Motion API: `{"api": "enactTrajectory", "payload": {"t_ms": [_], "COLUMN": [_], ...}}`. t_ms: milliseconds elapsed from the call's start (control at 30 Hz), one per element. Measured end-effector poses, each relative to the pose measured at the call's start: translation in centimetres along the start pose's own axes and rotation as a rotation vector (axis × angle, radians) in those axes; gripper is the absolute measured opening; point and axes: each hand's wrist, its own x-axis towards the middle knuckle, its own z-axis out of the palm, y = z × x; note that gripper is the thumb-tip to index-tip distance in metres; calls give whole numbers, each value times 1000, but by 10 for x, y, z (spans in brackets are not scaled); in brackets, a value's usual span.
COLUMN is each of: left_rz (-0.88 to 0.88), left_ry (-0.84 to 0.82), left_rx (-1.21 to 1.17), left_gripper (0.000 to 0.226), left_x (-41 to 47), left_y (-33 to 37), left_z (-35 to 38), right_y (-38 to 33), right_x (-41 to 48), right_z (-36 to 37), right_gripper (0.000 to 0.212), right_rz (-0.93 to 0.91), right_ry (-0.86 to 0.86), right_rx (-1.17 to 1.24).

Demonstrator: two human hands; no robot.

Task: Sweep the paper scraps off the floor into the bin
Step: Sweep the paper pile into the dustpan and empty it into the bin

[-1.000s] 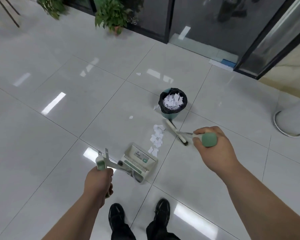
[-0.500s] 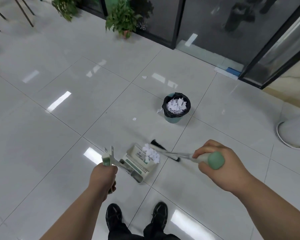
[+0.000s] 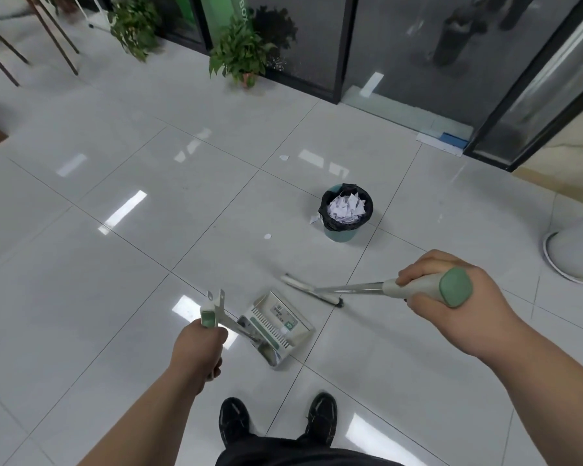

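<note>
Gripped in the right hand (image 3: 458,314), the broom (image 3: 349,288); in the left hand (image 3: 197,348), the dustpan (image 3: 278,322) — best kept tilted back until held over the bin (image 3: 339,235).

Glossy tiled floor (image 3: 81,280), bin (image 3: 340,233), dustpan (image 3: 276,322), stray paper scraps (image 3: 267,236)

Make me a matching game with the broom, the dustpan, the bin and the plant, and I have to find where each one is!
Things:
1. broom
2. dustpan
3. bin
4. potted plant

Places or states:
A. stands by the glass wall
B. held in the left hand
C. full of paper scraps
D. held in the right hand

Pairs: 1-D, 2-B, 3-C, 4-A
</note>
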Motion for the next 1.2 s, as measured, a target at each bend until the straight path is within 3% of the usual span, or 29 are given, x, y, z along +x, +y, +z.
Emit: {"api": "enactTrajectory", "payload": {"t_ms": [300, 433, 533, 700, 967, 1100, 1200], "left_rz": [-9, 30, 57, 67, 74, 133, 185], "left_ry": [-33, -47, -68, -133, -148, -173, -178], "left_rx": [19, 12, -36, -75, -167, -179, -171], "left_gripper": [9, 9, 11, 7, 6, 11, 14], "left_x": [15, 19, 19, 21, 51, 51, 45], "left_y": [-13, -19, -18, -17, 9, 46, 78], "left_z": [-12, -16, -18, -38, -106, -115, -124], "right_y": [13, 4, -14, -76, -151, -158, -151], "right_x": [6, -5, -3, 12, 23, 33, 42], "right_z": [60, 98, 120, 130, 131, 132, 127], "right_gripper": [26, 17, 28, 13, 20, 4, 7], "right_rz": [122, 135, 200, 312, 299, 341, 366], "right_ry": [17, 128, 147, 287, 465, 496, 490], "right_rx": [-200, -62, 15, 132, 51, -94, -196]}}
